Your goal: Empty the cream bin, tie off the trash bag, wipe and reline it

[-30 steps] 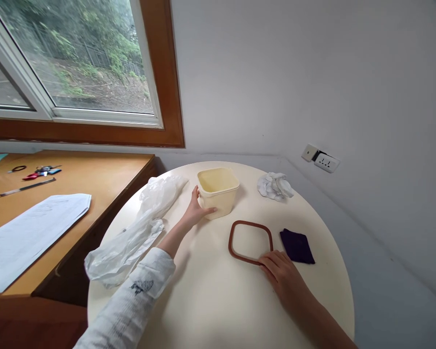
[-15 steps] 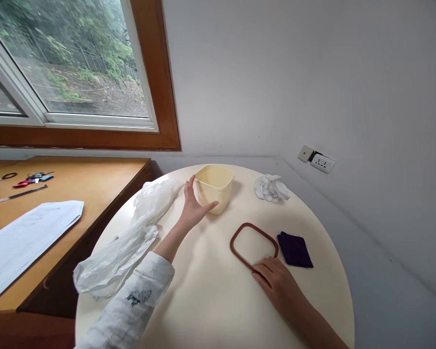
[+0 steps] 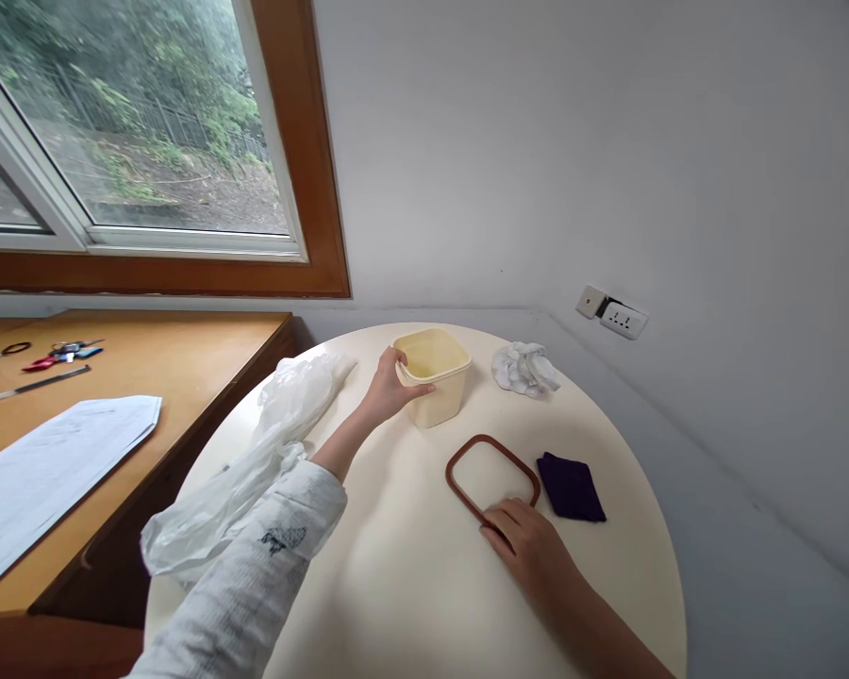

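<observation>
A cream plastic bin [image 3: 442, 401], squarish with rounded corners, stands upright toward the far side of the round table. My left hand [image 3: 384, 389] grips its near left rim, fingers curled over the edge and thumb along the front. Nearer to me lies a flat brown rounded-square ring [image 3: 481, 439] on the tabletop. The fingers of my right hand [image 3: 530, 545] are closed over its near edge, hiding that part. Just right of the ring is a folded dark purple cloth [image 3: 572, 488].
A crumpled white plastic bag [image 3: 524, 369] sits at the back right, and a longer translucent bag [image 3: 283, 415] stretches along the left of the round table [image 3: 396, 585]. Beside it stands a wooden desk [image 3: 205, 349] with papers [image 3: 71, 462], a pen [image 3: 35, 385] and keys [image 3: 67, 352].
My left hand has closed from a spread grasp onto the bin's rim, and the bin has shifted a little to the right. My right hand stays at the ring, its fingers slightly shifted.
</observation>
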The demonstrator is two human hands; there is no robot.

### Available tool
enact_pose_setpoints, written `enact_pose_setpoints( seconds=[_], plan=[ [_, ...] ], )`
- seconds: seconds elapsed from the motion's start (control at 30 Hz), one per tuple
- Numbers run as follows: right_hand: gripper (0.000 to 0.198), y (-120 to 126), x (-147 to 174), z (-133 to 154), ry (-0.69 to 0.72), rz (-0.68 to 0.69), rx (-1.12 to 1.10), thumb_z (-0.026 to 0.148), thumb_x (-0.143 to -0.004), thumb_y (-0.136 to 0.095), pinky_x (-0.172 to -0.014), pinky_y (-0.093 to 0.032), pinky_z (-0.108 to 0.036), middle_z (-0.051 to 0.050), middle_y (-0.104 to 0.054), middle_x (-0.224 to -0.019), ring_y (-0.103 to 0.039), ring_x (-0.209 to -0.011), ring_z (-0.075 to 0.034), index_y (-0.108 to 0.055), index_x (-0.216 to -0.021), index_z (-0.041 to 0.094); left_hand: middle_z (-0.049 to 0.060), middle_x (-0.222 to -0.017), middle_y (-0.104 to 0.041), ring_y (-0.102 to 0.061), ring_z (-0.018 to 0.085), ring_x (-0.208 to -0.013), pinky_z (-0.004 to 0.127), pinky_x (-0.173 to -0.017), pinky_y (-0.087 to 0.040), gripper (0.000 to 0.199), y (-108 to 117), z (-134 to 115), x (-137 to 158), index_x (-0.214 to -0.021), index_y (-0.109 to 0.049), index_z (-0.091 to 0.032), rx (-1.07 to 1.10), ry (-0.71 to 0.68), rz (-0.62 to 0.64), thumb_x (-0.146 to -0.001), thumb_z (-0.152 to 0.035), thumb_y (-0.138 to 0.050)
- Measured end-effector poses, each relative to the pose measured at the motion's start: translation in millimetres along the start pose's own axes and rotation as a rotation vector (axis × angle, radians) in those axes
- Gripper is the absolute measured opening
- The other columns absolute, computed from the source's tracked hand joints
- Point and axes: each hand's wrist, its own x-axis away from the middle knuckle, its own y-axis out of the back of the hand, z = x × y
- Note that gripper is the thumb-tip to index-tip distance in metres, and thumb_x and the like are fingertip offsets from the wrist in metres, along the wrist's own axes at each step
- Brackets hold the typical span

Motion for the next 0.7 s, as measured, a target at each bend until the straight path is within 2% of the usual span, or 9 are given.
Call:
enact_pose_setpoints(
  seconds=[0.23, 0.5, 0.6, 0.7],
  plan=[
    [0.02, -7.3, 0.1, 4.0, 0.01, -0.038, -0.011, 0.018, -0.089, -0.041, -0.062, -0.05, -0.033, -0.007, -0.062, -0.074, -0.058, -0.069, -0.019, -0.06, -0.084, 0.018, 0.004, -0.105, -0.049, -0.044, 0.021, -0.1, 0.032, -0.083, -0.036, 0.051, 7.4, -2.8, 1.6, -0.083, -0.035, -0.022, 0.004, -0.041, 0.073, -0.055, -0.038, -0.075],
    [0.016, -16.2, -4.9, 13.7, -0.012, -0.035, -0.045, 0.014, -0.086, -0.044, -0.064, -0.051, -0.034, -0.006, -0.063, -0.076, -0.059, -0.07, -0.019, -0.06, -0.084, 0.017, 0.003, -0.103, -0.05, -0.046, 0.021, -0.097, 0.031, -0.079, -0.039, 0.047, 21.5, -4.5, 3.4, -0.085, -0.037, -0.022, -0.009, 0.002, 0.143, -0.059, -0.04, -0.072],
    [0.016, -18.4, -6.3, 16.8, 0.006, -0.059, -0.046, 0.014, -0.085, -0.045, -0.065, -0.051, -0.034, -0.006, -0.063, -0.077, -0.059, -0.072, -0.019, -0.06, -0.085, 0.017, 0.004, -0.109, -0.049, -0.047, 0.022, -0.102, 0.033, -0.082, -0.039, 0.049, 25.6, -4.7, 5.1, -0.093, -0.039, -0.023, -0.027, 0.03, 0.174, -0.061, -0.041, -0.071],
    [0.014, -17.9, -6.5, 18.0, 0.033, -0.109, -0.043, 0.014, -0.084, -0.048, -0.067, -0.051, -0.034, -0.006, -0.064, -0.08, -0.06, -0.074, -0.019, -0.06, -0.089, 0.017, 0.007, -0.126, -0.04, -0.041, 0.025, -0.116, 0.036, -0.09, -0.038, 0.06, 35.2, -6.0, 9.2, -0.111, -0.036, -0.027, -0.038, 0.039, 0.214, -0.064, -0.043, -0.069]
  ],
)
